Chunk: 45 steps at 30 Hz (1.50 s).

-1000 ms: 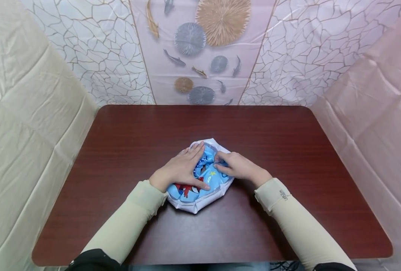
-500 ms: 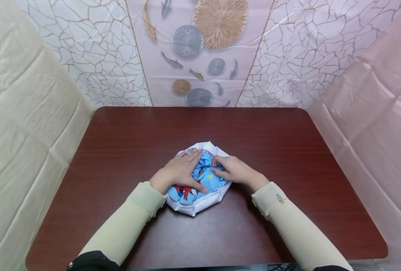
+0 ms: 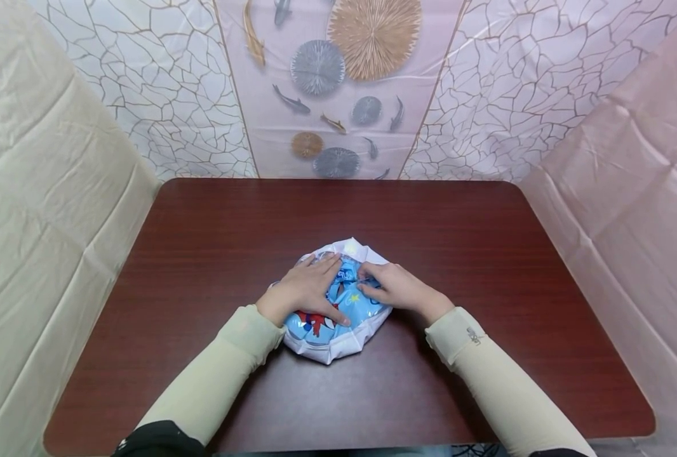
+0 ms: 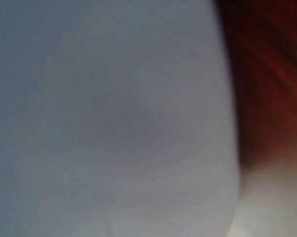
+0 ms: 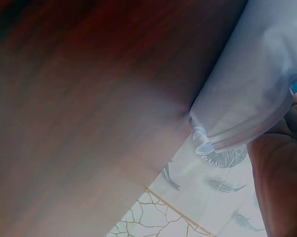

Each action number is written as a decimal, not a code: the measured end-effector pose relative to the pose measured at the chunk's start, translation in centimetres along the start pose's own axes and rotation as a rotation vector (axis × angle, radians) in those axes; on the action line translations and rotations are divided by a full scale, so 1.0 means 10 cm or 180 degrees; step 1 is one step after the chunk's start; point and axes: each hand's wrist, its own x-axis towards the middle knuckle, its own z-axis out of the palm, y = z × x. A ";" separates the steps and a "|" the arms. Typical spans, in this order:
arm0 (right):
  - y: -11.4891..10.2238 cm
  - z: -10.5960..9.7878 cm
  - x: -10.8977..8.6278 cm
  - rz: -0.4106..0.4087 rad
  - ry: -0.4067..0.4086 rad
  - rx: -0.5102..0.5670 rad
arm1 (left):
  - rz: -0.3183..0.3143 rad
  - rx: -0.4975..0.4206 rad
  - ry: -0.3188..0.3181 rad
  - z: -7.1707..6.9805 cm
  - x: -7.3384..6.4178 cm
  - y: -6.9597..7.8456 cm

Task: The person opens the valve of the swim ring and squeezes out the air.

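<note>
A soft, partly inflated swim ring lies on the table, blue on top with a red cartoon print and a yellow star, white around its outer edge. A small dark opening shows near its middle. My left hand rests palm down on its left part, fingers spread and thumb stretched toward me. On the right part, my right hand pinches a bit of the blue film between thumb and fingers; the pinched spot is mostly hidden. The ring's white side fills most of the left wrist view, and its edge shows in the right wrist view.
The dark red-brown table has rounded corners. A patterned backdrop hangs behind it, with pale cloth walls at both sides. The table's near edge runs close to the person's body.
The ring's white edge looks slightly more creased and spread out. Both hands keep nearly the same place on it, and the head view has shifted a little.
</note>
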 end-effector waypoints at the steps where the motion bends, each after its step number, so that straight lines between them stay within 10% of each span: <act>1: 0.00 0.00 0.00 0.0002 -0.0003 -0.0004 | 0.0002 0.0006 0.0000 0.00 0.00 0.00; 45: -0.01 0.04 -0.01 -0.0011 0.0027 -0.0131 | -0.0091 0.0386 -0.0128 0.07 0.05 0.05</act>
